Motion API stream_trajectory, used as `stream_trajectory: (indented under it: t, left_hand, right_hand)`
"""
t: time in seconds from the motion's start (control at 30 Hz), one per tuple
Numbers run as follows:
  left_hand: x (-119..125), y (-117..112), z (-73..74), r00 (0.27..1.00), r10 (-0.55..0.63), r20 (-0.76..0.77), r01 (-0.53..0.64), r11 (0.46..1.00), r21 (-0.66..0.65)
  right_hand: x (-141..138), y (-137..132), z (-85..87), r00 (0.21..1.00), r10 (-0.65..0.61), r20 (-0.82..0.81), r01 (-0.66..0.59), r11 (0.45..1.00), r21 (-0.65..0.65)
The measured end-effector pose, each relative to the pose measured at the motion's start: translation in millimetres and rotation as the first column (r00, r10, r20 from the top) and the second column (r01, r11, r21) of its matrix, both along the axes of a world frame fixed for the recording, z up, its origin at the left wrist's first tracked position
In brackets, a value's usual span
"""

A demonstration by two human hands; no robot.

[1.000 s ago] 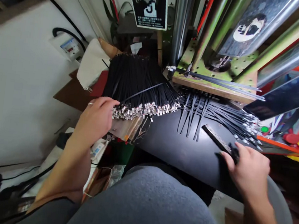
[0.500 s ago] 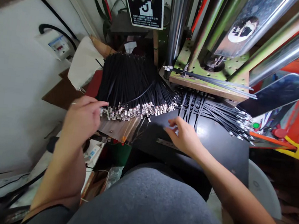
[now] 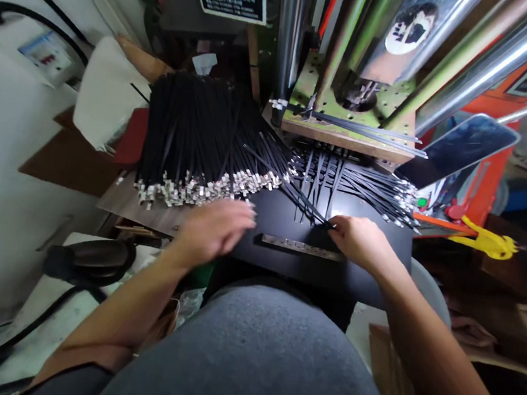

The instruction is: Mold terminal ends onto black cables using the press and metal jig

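Note:
My right hand (image 3: 363,244) is closed in a pinch over the black tabletop, on the end of several thin black cable ties (image 3: 308,201) that slant back toward the left pile. My left hand (image 3: 215,230), blurred by motion, is in front of that pile; whether anything is in its fingers cannot be made out. The big pile of black cable ties (image 3: 195,132) has silver metal heads along its front edge. A flat metal bar (image 3: 302,247) lies on the black tabletop (image 3: 359,275) between my hands.
Behind the tabletop stands a press with a green perforated plate (image 3: 298,103), steel columns and cable ties laid across it. More cable ties (image 3: 373,191) lie to the right, below a phone (image 3: 464,147). A green button (image 3: 421,203) and yellow-handled tool (image 3: 491,239) are farther right.
My left hand has left the pile's left end and moved right and toward me. My right hand has moved right and now pinches cable ties. The view has shifted right.

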State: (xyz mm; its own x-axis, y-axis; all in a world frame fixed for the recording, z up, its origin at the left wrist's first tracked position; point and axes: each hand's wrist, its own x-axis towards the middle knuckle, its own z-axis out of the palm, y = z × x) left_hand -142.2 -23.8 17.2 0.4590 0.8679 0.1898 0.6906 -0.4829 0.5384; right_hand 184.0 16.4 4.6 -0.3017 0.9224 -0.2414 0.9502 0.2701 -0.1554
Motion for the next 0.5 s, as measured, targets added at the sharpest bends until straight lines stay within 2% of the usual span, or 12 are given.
stream_trajectory:
  t: [0.03,0.07,0.13,0.17,0.23,0.37,0.4,0.43,0.5]
  left_hand:
    - [27,0,-19.4,0.982,-0.177,0.059,0.176,0.984,0.033]
    - [51,-1,-35.7,0.953,-0.29,0.093,0.284,0.956,0.067]
    - [86,-1,-56.9,0.909,-0.385,0.159,0.371,0.922,0.113]
    - [97,-1,-61.7,0.912,-0.366,0.185,0.351,0.93,0.108]
    - [106,2,-62.3,0.931,-0.284,0.228,0.28,0.959,0.051]
    - [106,8,-47.7,0.955,-0.209,0.209,0.228,0.971,-0.069]
    - [107,9,-43.8,0.96,-0.216,0.176,0.234,0.969,-0.085]
    - [109,10,-40.3,0.965,-0.224,0.136,0.237,0.967,-0.091]
    - [114,11,-34.3,0.971,-0.236,0.044,0.239,0.967,-0.086]
  right_hand:
    - [12,-4,-3.7,0.995,0.034,0.089,-0.037,0.999,0.033]
    - [22,-8,-7.6,0.986,0.055,0.158,-0.07,0.994,0.089]
    - [36,-16,-14.9,0.968,0.042,0.248,-0.097,0.972,0.214]
    - [42,-20,-18.2,0.961,0.009,0.276,-0.081,0.965,0.249]
    - [55,-27,-24.2,0.948,-0.065,0.312,-0.02,0.965,0.26]
    - [101,-37,-29.8,0.926,-0.179,0.333,0.087,0.958,0.272]
    - [118,-39,-27.7,0.918,-0.24,0.317,0.135,0.938,0.319]
    - [136,-41,-23.6,0.9,-0.329,0.287,0.199,0.895,0.4]
    - [173,-47,-9.7,0.861,-0.471,0.19,0.298,0.772,0.561]
